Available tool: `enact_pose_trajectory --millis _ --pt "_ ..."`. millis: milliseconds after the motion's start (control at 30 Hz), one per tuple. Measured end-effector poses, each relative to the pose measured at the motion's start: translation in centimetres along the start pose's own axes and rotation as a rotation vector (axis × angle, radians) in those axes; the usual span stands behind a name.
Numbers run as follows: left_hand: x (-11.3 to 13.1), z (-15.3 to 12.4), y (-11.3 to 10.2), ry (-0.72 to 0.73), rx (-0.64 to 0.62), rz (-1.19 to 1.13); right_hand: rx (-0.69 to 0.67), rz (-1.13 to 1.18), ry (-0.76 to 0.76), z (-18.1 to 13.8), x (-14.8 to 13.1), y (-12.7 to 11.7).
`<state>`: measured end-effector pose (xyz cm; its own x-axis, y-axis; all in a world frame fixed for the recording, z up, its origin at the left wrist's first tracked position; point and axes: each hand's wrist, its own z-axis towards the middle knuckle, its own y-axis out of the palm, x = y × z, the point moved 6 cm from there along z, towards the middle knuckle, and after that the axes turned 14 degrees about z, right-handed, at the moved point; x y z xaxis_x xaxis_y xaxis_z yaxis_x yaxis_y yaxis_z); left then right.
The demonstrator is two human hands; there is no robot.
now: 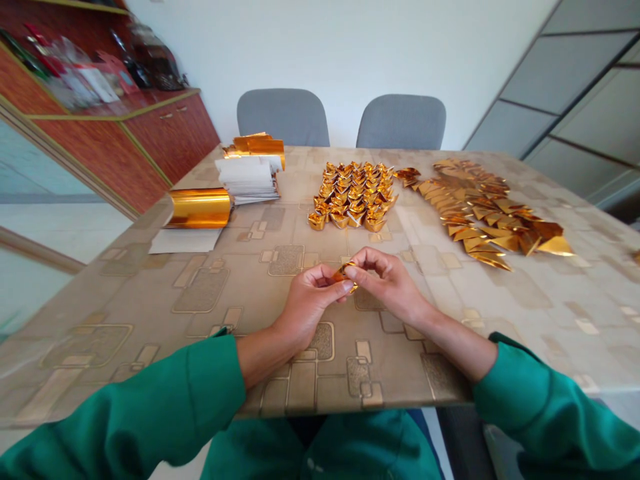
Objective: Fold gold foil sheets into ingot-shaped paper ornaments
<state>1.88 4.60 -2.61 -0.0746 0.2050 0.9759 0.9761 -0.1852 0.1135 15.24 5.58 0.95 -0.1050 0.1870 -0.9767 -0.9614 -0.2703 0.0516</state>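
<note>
My left hand [310, 303] and my right hand [387, 283] meet above the middle of the table, and their fingertips pinch a small folded piece of gold foil [346, 275] between them. Straight ahead of my hands lies a tight cluster of folded gold ingot shapes [353, 197]. To the right spreads a loose pile of gold triangular folds [480, 213]. On the left are a curled gold foil sheet [199, 208], a stack of white paper slips [247, 180] and more gold sheets [257, 147].
The patterned beige table cover [150, 313] runs under everything. A white sheet [184, 241] lies below the curled foil. Two grey chairs [283, 119] stand beyond the far edge. A red wooden cabinet [170, 140] with bottles and packets stands at the left.
</note>
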Motion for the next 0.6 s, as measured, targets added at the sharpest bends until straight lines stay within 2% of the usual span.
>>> enact_pose_trajectory --millis 100,200,267,400,600 --pt "0.0 0.0 0.2 0.017 -0.021 0.052 0.026 -0.011 -0.003 0.1 0.3 -0.2" --pt "0.0 0.0 0.2 0.005 -0.013 0.05 -0.001 0.044 0.036 0.2 0.7 -0.2" --pt "0.0 0.1 -0.1 -0.023 0.026 -0.041 -0.022 0.092 0.049 0.3 0.8 -0.1" --pt "0.1 0.5 -0.8 -0.035 0.084 -0.278 0.021 0.109 0.068 0.1 1.0 -0.1" --pt "-0.2 0.6 -0.4 -0.059 0.002 -0.352 0.016 0.079 0.045 -0.3 1.5 0.4"
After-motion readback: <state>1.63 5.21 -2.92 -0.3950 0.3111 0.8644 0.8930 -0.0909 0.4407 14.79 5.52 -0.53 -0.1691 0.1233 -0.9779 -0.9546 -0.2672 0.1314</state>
